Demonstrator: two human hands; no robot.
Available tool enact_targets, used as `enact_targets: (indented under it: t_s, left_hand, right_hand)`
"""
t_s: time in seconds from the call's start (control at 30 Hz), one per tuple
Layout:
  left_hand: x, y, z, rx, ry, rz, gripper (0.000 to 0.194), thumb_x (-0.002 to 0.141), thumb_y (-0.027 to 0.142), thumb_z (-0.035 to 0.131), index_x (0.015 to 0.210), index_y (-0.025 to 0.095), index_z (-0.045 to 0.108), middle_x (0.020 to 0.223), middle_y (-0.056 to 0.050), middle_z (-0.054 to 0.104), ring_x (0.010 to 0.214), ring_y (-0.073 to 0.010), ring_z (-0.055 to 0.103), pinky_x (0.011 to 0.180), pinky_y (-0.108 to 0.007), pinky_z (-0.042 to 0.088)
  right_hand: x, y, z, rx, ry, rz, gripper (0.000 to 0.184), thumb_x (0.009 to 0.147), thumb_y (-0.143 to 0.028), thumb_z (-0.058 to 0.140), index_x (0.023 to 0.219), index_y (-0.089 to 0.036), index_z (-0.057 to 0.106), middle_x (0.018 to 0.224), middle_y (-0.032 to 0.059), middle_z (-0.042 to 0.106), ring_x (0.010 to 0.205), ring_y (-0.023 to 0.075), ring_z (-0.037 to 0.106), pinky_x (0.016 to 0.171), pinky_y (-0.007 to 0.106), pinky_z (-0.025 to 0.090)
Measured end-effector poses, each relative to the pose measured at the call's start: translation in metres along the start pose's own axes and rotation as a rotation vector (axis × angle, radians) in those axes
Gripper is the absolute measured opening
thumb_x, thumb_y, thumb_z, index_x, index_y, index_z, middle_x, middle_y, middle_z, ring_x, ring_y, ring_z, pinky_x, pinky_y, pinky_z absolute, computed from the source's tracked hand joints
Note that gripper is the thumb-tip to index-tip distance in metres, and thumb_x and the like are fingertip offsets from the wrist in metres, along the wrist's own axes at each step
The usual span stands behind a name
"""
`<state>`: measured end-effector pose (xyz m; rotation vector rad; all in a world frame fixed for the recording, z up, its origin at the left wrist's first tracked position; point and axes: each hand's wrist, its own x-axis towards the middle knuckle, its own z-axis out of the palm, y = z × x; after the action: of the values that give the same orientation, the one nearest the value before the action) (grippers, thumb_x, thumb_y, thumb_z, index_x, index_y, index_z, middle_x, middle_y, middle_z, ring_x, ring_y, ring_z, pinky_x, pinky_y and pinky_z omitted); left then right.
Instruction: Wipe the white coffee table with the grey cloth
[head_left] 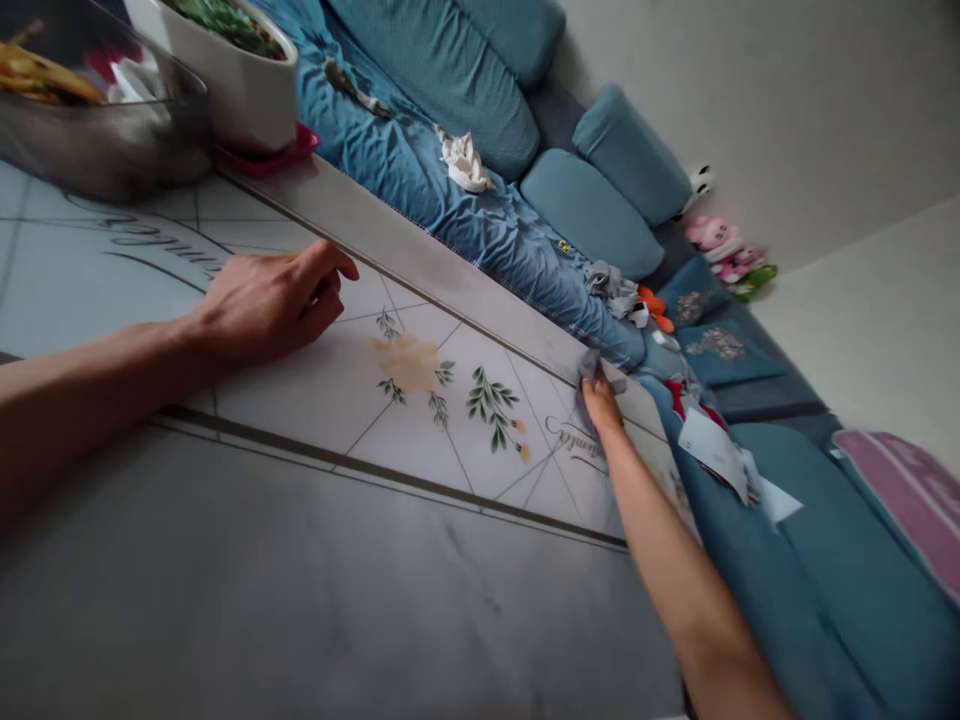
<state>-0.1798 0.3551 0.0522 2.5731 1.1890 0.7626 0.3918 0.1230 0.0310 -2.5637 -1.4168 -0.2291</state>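
A long table runner printed with flowers, leaves and lettering lies along the marble-look table. Over its left part is my left hand, loosely closed with the fingers curled in and the index finger hooked forward. Nothing shows in it. My right arm reaches to the far right part of the table. There my right hand presses a crumpled grey cloth onto the surface near the runner's far edge. The fingers of that hand are partly hidden by the cloth.
A see-through bowl with food scraps and tissue stands at the upper left, beside a white planter on a pink saucer. Behind the table runs a blue sofa with cushions, crumpled cloths, papers and plush toys.
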Motion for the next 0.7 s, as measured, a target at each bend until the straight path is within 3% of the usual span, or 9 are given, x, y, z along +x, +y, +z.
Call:
enact_targets:
  t_s: [0.07,0.17,0.27,0.33,0.37,0.4,0.47,0.63,0.7]
  left_hand:
    - [0.0,0.0,0.0,-0.004,-0.006,0.01,0.041,0.111,0.033,0.046,0.147,0.021,0.063,0.118,-0.004,0.081,0.096,-0.0212,0.067,0.074,-0.03,0.04]
    - [0.0,0.0,0.001,-0.019,-0.009,0.02,0.039,0.111,0.031,0.048,0.146,0.022,0.062,0.115,-0.002,0.08,0.096,-0.0207,0.067,0.071,-0.03,0.036]
    - [-0.001,0.001,0.001,-0.028,-0.004,0.041,0.038,0.111,0.031,0.047,0.146,0.023,0.062,0.119,-0.003,0.08,0.097,-0.0213,0.067,0.07,-0.032,0.035]
    - [-0.003,0.002,0.001,-0.032,-0.011,0.061,0.039,0.113,0.03,0.044,0.147,0.024,0.061,0.123,-0.002,0.081,0.098,-0.0202,0.066,0.07,-0.031,0.036]
    - [-0.003,0.003,0.001,-0.035,-0.018,0.074,0.038,0.113,0.029,0.044,0.147,0.024,0.061,0.125,-0.002,0.081,0.098,-0.0194,0.066,0.07,-0.031,0.036]
    - [-0.003,0.004,0.002,-0.04,-0.026,0.09,0.038,0.113,0.029,0.043,0.146,0.025,0.061,0.126,-0.001,0.081,0.098,-0.0189,0.066,0.069,-0.031,0.037]
    - [-0.003,0.005,0.005,-0.052,-0.038,0.128,0.038,0.112,0.028,0.044,0.145,0.025,0.061,0.127,-0.002,0.082,0.099,-0.0189,0.068,0.069,-0.03,0.038]
    - [0.002,0.002,0.014,-0.084,0.004,0.156,0.043,0.107,0.029,0.047,0.144,0.024,0.067,0.116,-0.007,0.083,0.094,-0.0235,0.073,0.068,-0.034,0.044]
    - [0.004,0.0,0.015,-0.116,0.018,0.14,0.044,0.105,0.029,0.048,0.144,0.024,0.068,0.113,-0.008,0.083,0.092,-0.0251,0.075,0.068,-0.035,0.046]
  right_hand:
    - [-0.075,-0.009,-0.009,-0.005,-0.007,0.005,0.082,0.115,-0.059,0.023,0.177,-0.012,0.047,0.172,0.0229,0.059,0.163,0.0361,0.055,0.136,0.058,0.047]
    - [-0.219,-0.023,-0.022,-0.015,-0.016,-0.002,0.078,0.115,-0.064,0.032,0.178,-0.022,0.051,0.172,0.0172,0.062,0.16,0.038,0.059,0.133,0.06,0.053]
    - [-0.347,-0.033,-0.028,0.017,0.042,-0.037,0.072,0.117,-0.058,0.04,0.186,-0.039,0.034,0.183,0.006,0.05,0.167,0.0378,0.052,0.133,0.067,0.052]
    - [-0.387,-0.036,-0.029,0.033,0.057,-0.054,0.073,0.118,-0.054,0.044,0.187,-0.047,0.025,0.187,-0.0009,0.042,0.171,0.0372,0.046,0.133,0.07,0.052]
    - [-0.388,-0.037,-0.029,0.039,0.041,-0.065,0.073,0.118,-0.053,0.045,0.187,-0.048,0.024,0.188,-0.0017,0.041,0.172,0.0369,0.044,0.134,0.07,0.051]
    - [-0.376,-0.037,-0.028,0.05,0.021,-0.082,0.072,0.119,-0.052,0.044,0.187,-0.046,0.025,0.188,-0.0006,0.04,0.173,0.0366,0.043,0.136,0.069,0.049]
    - [-0.319,-0.038,-0.025,0.085,-0.02,-0.131,0.07,0.119,-0.054,0.041,0.187,-0.037,0.033,0.187,0.005,0.044,0.173,0.0351,0.042,0.14,0.065,0.045]
    - [-0.087,-0.058,-0.004,0.073,-0.122,-0.083,0.077,0.113,-0.053,0.033,0.179,-0.016,0.047,0.18,0.0175,0.053,0.172,0.0332,0.044,0.143,0.059,0.038]
    - [-0.01,-0.071,0.008,0.07,-0.122,-0.063,0.078,0.112,-0.05,0.032,0.177,-0.01,0.047,0.18,0.0207,0.051,0.173,0.032,0.042,0.144,0.055,0.035]
